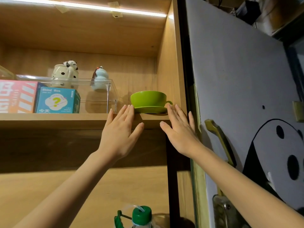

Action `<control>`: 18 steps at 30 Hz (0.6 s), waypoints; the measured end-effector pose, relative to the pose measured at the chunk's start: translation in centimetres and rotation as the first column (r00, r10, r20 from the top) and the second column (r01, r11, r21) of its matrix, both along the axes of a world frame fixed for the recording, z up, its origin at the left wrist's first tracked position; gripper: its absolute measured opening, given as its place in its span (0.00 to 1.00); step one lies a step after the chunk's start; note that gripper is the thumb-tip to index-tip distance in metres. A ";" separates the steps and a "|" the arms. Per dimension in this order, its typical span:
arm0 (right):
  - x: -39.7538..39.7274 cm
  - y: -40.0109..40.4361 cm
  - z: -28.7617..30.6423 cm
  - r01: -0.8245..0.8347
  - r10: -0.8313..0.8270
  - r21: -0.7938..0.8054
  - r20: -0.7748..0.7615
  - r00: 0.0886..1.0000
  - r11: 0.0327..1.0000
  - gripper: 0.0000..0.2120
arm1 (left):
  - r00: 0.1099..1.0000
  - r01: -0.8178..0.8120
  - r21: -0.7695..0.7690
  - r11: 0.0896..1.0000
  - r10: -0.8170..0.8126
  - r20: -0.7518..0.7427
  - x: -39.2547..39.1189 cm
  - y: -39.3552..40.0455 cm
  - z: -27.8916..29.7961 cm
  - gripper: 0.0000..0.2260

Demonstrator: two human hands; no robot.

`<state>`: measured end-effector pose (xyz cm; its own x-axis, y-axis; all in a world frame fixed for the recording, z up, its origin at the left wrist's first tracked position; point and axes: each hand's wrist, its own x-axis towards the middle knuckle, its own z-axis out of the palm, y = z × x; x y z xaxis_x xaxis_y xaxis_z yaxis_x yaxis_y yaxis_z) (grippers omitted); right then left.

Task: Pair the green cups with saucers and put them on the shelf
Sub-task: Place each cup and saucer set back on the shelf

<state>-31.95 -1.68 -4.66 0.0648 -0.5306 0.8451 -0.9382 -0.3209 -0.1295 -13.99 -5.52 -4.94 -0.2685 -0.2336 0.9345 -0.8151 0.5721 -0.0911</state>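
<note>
A green cup (pixel 148 99) stands upright on a green saucer (pixel 150 109) at the right end of the wooden shelf (pixel 65 119), its handle pointing right toward the cabinet wall. My left hand (pixel 120 131) is raised with fingers spread, fingertips near the saucer's left rim. My right hand (pixel 180 129) is spread too, fingertips beside the saucer's right rim and the cup handle. Neither hand grips anything.
Left of the cup stands a clear plastic riser (pixel 98 89) carrying a panda teapot (pixel 65 74) and a pale blue gourd jar (pixel 100 79). A blue blind box (pixel 57 100) and a pink box (pixel 16 96) sit further left. A green-capped bottle (pixel 141 215) is below; a door (pixel 246 96) at right.
</note>
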 end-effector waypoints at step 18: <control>0.7 0.8 0.5 0.177 -0.176 0.029 -0.039 0.984 0.984 0.28 | 0.982 -0.135 0.151 0.979 0.111 0.155 0.4 1.8 1.9 0.30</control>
<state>-31.27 -0.92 -4.12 -0.0020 -0.5635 0.8261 -0.9840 -0.1461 -0.1020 -13.60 -3.75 -3.03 -0.3582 -0.4164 0.8357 -0.8649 0.4851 -0.1291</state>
